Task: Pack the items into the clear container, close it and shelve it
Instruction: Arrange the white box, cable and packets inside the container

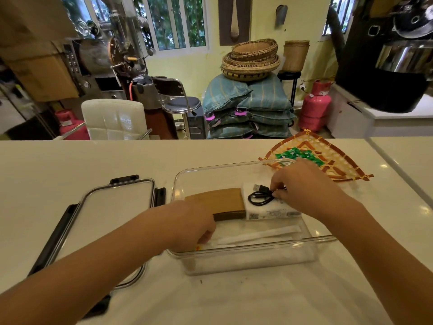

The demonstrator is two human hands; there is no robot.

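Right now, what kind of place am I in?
Probably a small coffee roastery or its back workroom: a drum roaster with its controls, stacked sacks, pink gas cylinders and woven trays beyond the white counter.

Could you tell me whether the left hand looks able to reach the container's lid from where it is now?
Probably yes. The lid lies flat on the counter just left of the clear container, with nothing on it, and the left hand is at the container's near-left corner.

coffee roastery/workshop | roaster machine | stacked sacks | gas cyl
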